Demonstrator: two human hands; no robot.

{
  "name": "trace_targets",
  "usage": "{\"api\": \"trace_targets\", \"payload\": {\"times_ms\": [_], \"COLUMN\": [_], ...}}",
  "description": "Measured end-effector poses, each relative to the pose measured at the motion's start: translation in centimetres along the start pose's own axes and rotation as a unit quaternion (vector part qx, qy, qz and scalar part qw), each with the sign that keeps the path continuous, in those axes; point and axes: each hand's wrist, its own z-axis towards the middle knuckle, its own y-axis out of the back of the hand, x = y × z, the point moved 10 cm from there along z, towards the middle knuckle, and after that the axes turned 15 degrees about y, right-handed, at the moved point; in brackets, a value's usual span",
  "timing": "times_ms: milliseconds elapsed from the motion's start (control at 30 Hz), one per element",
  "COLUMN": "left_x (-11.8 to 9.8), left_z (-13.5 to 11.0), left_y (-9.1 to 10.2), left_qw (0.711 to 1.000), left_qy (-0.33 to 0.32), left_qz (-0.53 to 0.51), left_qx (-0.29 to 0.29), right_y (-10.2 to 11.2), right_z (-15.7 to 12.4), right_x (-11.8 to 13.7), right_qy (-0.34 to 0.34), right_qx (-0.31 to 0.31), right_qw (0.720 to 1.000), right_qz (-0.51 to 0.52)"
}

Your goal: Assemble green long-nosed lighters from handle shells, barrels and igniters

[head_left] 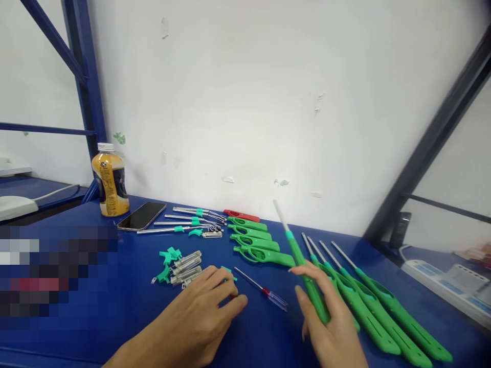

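Note:
My right hand (330,322) grips a green long-nosed lighter (303,266) by its handle, its metal tube pointing up and away. My left hand (203,312) rests palm down on the blue table (115,317), fingers curled over a small teal plastic part (227,270). Just left of it lies a heap of clear tubes with teal clips (180,266). A small screwdriver (263,290) with a red and clear handle lies between my hands. Several assembled green lighters (383,306) lie in a row to the right.
Green handle shells and one red one (251,237) are stacked at the middle back. Metal tubes with teal collars (187,221) lie beside a black phone (141,215) and an orange juice bottle (110,181). A white wall and blue rack posts (86,76) stand behind.

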Motion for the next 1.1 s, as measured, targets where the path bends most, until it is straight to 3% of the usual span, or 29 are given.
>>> {"api": "trace_targets", "payload": {"times_ms": [133, 267, 467, 767, 933, 1100], "left_x": [0.0, 0.1, 0.1, 1.0, 1.3, 1.4], "left_z": [0.1, -0.1, 0.0, 0.3, 0.4, 0.2], "left_y": [0.0, -0.2, -0.4, -1.4, -1.6, -1.7], "left_qw": [1.000, 1.000, 0.999, 0.996, 0.994, 0.994], "left_qy": [0.009, 0.008, 0.016, 0.062, 0.077, 0.078], "left_qz": [-0.004, -0.029, -0.041, -0.037, -0.033, -0.032], "left_qx": [0.005, 0.009, 0.024, 0.045, 0.067, 0.074], "right_y": [0.7, -0.1, -2.5, -2.2, -3.3, -7.3], "right_z": [-0.9, -1.6, -2.6, -3.6, -0.9, 3.1], "right_x": [-1.8, -2.5, -3.0, -6.4, -7.0, -7.5], "right_qy": [0.012, -0.004, 0.026, 0.026, 0.047, 0.099], "right_qx": [0.061, 0.097, 0.155, 0.193, 0.252, 0.392], "right_qw": [0.970, 0.940, 0.933, 0.922, 0.913, 0.881], "right_qz": [-0.236, -0.326, -0.324, -0.333, -0.318, -0.245]}}
